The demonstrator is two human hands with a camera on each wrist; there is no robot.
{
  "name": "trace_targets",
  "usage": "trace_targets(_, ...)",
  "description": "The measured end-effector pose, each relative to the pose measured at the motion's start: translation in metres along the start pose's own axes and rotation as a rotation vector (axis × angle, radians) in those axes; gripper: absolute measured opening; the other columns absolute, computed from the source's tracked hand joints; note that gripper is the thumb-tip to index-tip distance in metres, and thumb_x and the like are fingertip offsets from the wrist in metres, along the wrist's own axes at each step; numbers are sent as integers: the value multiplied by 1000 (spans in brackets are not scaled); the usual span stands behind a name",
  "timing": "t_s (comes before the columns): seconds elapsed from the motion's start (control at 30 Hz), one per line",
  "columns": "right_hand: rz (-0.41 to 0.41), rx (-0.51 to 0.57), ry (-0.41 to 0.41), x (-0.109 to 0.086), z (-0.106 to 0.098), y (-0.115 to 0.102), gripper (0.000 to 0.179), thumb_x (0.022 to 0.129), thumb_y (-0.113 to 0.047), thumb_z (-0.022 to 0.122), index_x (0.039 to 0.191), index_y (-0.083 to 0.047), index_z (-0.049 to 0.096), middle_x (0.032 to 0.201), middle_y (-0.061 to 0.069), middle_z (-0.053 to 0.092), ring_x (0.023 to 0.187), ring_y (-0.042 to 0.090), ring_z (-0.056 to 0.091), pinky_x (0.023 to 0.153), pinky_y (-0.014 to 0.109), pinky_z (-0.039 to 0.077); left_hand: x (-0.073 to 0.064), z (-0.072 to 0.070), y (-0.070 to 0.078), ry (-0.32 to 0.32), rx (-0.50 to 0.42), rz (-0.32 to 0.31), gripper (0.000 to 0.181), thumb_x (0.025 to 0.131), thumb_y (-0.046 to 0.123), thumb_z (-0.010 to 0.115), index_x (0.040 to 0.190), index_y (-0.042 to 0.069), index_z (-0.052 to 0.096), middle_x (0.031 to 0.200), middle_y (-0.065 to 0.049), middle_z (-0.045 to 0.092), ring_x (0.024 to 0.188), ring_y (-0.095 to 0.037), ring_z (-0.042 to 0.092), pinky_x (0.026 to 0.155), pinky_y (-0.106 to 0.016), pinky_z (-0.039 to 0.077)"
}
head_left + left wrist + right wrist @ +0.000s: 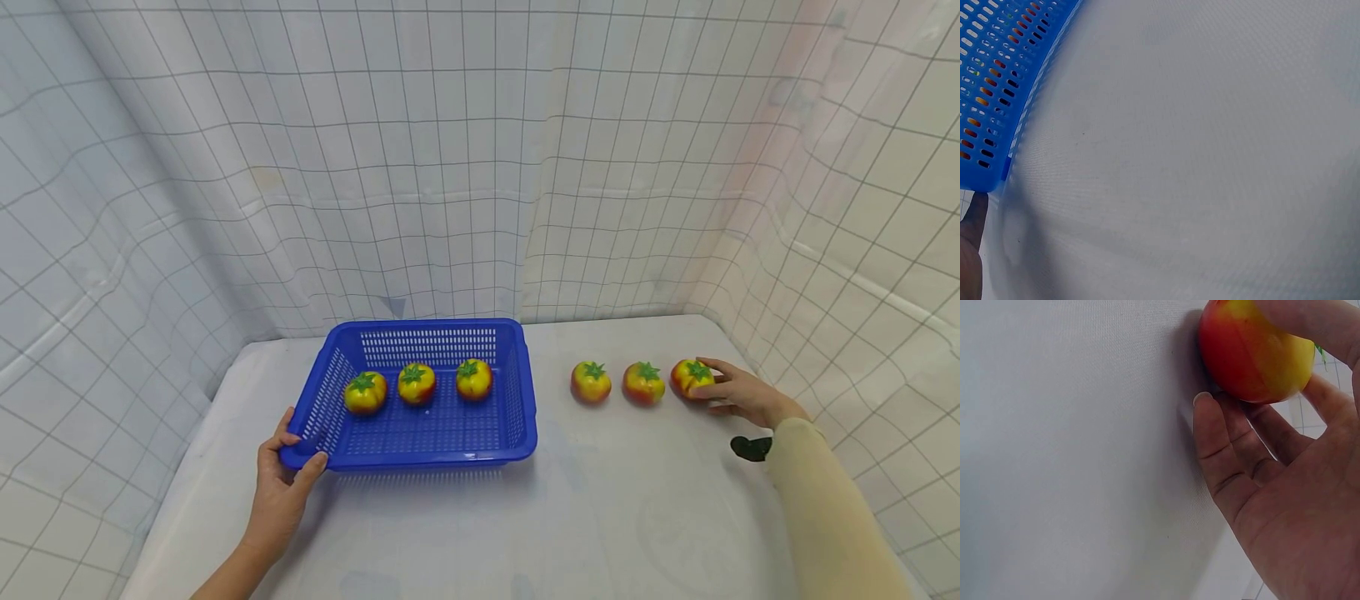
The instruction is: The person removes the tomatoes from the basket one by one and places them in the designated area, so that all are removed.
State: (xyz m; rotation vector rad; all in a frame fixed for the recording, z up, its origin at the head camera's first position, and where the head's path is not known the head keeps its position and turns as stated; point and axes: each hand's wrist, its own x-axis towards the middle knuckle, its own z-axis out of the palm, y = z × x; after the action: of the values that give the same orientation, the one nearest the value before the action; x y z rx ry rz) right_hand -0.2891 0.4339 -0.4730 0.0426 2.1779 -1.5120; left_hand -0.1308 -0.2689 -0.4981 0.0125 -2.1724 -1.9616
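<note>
At its near left corner, the blue plastic basket [427, 461] is gripped by my left hand [279, 487], thumb on the near side and fingers over the left rim. Three red-and-yellow tomatoes with green leafy tops lie inside: a left one [365, 394], a middle one [416, 385] and a right one [474, 381]. To the right of the basket, three similar tomatoes form a row on the table. My right hand [750, 400] holds the rightmost tomato [1254, 353] between thumb and fingers. Beside it sit another tomato [643, 384] and one nearer the basket [591, 384].
A white cloth covers the table [600, 508]. White curtains [450, 167] with a dark grid pattern hang behind and on both sides. Something small and dark green [750, 448] shows at my right wrist, beside the pale sleeve [825, 508].
</note>
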Motion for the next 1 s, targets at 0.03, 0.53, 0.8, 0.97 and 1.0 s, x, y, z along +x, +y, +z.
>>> trace_targets(0.03,1,-2,1,0,0,0,96,100,-22,69,163,-7,-2,160,39,-11,139,49,25,98,35,52,0,0,0,1,4,-1,42,106,8,55,131,18,23,172,7,-4,153,-43,5,94,-5,40)
trace_targets(0.53,-4,-46,-11,-10,-4,-2,97,100,-25,68,162,-4,-4,160,40,1,137,45,38,106,47,48,0,0,0,8,17,-15,42,106,11,56,130,20,23,172,7,-4,153,-43,5,93,-5,40)
trace_targets(0.8,-69,-78,8,-23,-13,-6,92,103,-25,63,162,-2,-3,160,38,11,140,48,36,104,48,49,1,-1,-2,9,8,-15,42,106,10,56,131,19,23,172,7,-4,154,-42,5,93,-5,40)
trace_targets(0.97,-88,-97,41,-31,-20,-11,87,105,-27,60,161,-1,-1,160,38,12,136,39,42,102,45,51,1,-1,-2,9,-1,-8,42,106,9,56,131,19,24,172,7,-3,154,-42,4,93,-5,40)
trace_targets(1.0,-93,-100,49,-33,-21,-12,86,105,-27,59,161,0,0,160,38,12,134,35,44,101,43,52,1,-1,-1,7,-4,-6,42,106,8,56,131,18,24,172,7,-3,154,-41,5,94,-5,40)
